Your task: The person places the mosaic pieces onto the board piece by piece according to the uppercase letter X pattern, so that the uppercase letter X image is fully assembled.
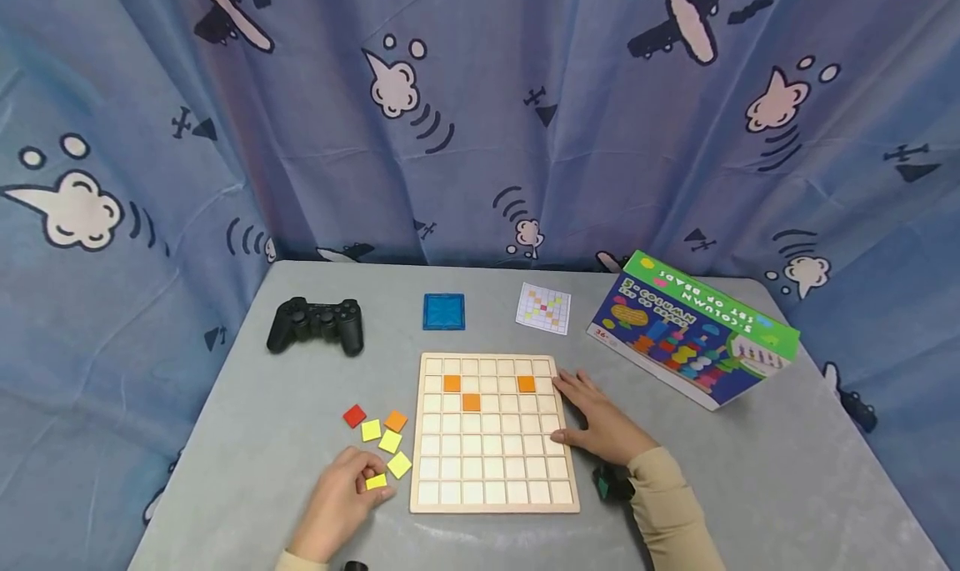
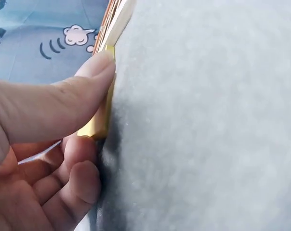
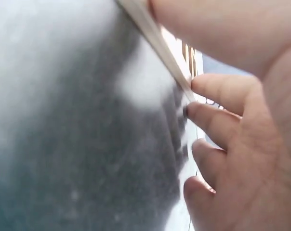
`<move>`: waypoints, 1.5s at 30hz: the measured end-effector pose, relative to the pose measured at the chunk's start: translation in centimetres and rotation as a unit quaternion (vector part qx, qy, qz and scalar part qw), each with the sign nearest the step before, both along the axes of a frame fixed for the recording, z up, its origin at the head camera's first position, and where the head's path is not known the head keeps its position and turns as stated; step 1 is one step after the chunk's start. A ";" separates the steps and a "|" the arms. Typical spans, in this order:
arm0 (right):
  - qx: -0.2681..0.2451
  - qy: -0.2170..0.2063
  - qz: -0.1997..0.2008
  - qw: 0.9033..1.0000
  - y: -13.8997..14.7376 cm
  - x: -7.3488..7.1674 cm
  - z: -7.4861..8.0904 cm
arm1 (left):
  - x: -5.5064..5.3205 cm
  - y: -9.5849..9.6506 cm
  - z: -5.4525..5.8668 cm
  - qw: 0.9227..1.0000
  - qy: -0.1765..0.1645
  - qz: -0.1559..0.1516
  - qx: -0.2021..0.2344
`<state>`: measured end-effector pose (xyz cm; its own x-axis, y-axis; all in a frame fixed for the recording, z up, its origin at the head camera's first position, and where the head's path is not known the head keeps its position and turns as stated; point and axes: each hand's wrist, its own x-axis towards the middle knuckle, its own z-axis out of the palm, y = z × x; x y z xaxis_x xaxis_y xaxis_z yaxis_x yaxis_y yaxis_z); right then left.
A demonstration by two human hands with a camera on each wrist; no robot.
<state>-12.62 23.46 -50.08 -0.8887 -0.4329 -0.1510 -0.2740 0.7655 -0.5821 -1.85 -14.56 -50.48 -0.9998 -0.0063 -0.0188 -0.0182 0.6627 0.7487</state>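
Between thumb and fingers, my left hand [image 1: 337,498] pinches a yellow square tile [image 1: 376,481], low over the table left of the board. In the left wrist view the thumb lies along the face of this tile [image 2: 99,121]. Close by are a red tile [image 1: 355,416], an orange tile [image 1: 395,421] and several loose yellow tiles [image 1: 390,441]. The wooden grid board [image 1: 495,507] carries three orange tiles in its upper rows, one of them here [image 1: 471,403]. My right hand [image 1: 603,421] rests at the board's right edge, fingers extended, thumb and fingertips touching the rim.
Behind the board lie a blue square tray [image 1: 444,312] and a printed pattern card [image 1: 543,308]. A black game controller [image 1: 315,325] sits at the back left. At the back right stands a colourful toy box [image 1: 693,329]. A patterned blue curtain [image 1: 480,137] hangs behind the table.
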 end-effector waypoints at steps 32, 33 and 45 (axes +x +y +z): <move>0.000 0.008 -0.006 1.000 0.6 -0.3 -0.7 | -0.8 0.2 1.6 0.979 -0.092 0.007 0.179; 0.000 0.008 -0.007 1.000 0.6 -0.3 -0.7 | -1.0 0.3 1.7 0.979 -0.090 -0.007 0.184; -0.009 -0.004 -0.013 1.000 0.5 -0.1 -0.6 | -5.3 4.3 1.5 0.982 -0.013 -0.102 0.158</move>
